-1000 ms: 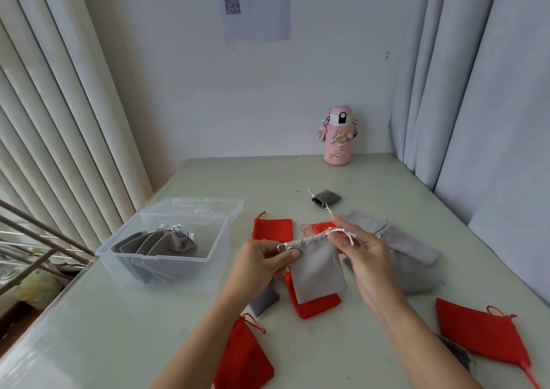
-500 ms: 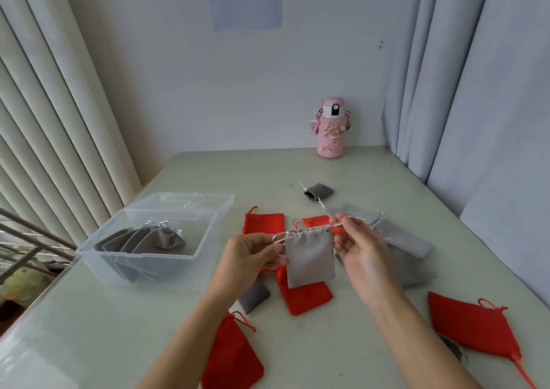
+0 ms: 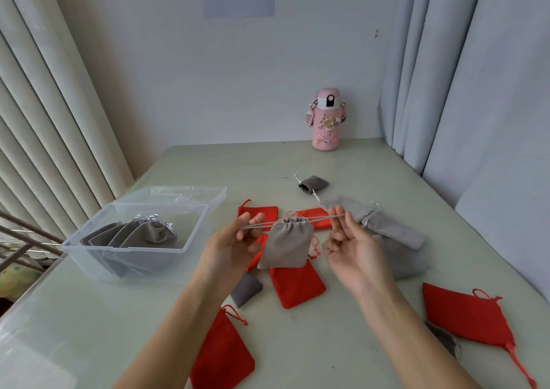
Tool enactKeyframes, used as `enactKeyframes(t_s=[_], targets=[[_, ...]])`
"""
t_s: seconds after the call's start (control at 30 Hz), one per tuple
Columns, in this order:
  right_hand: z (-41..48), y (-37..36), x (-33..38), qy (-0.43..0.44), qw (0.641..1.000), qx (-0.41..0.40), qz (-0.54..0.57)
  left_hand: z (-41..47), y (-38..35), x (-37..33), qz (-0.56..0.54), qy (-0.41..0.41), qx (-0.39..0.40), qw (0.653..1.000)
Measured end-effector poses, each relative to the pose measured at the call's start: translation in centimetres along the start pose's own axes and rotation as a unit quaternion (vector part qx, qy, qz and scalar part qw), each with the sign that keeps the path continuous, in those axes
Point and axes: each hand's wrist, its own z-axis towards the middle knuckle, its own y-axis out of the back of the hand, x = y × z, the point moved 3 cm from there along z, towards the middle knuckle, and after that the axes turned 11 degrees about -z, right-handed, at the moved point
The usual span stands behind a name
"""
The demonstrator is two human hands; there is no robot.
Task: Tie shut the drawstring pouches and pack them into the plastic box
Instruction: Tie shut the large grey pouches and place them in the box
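Left hand [image 3: 235, 244] and right hand [image 3: 355, 250] each pinch a cord [image 3: 259, 225], held apart to cinch the grey pouch [image 3: 285, 247] hanging between them; plastic box [image 3: 198, 228] lies outside the left hand.

Left hand [image 3: 235, 240] and right hand [image 3: 351, 249] pinch grey pouch's [image 3: 285, 246] drawstrings taut

One wide-angle head camera faced forward and down across the table [image 3: 297, 162] toward the wall [image 3: 178, 91]. It sat close over the table's near end
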Motion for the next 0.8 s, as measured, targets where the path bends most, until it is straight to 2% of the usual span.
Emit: enactKeyframes(t_s=[0.17, 0.4, 0.53, 0.67, 0.73, 0.8], targets=[[0.1, 0.5, 1.1, 0.025, 0.998, -0.032, 0.039, -0.5, -0.2, 0.2, -0.195, 0.067, 0.063, 0.976], [0.0, 0.4, 1.7, 0.056, 0.997, -0.033, 0.05, -0.1, 0.7, 0.7, -0.243, 0.133, 0.101, 0.956], [-0.9, -0.6, 1.3, 0.067, 0.998, 0.002, 0.015, 0.0, 1.1, 0.1, -0.229, 0.1, 0.095, 0.964], [-1.8, -1.8, 1.4, 0.114, 0.989, 0.048, -0.084, -0.2, 0.7, -0.2, -0.121, 0.043, 0.037, 0.991], [-2.1, -2.3, 1.4, 0.143, 0.976, 0.065, -0.149, -0.3, 0.4, 0.3, -0.082, 0.045, 0.052, 0.994], [-2.5, -2.5, 1.0, 0.176, 0.949, 0.075, -0.251, -0.4, 0.2, 0.8, -0.035, 0.049, 0.062, 0.996]])
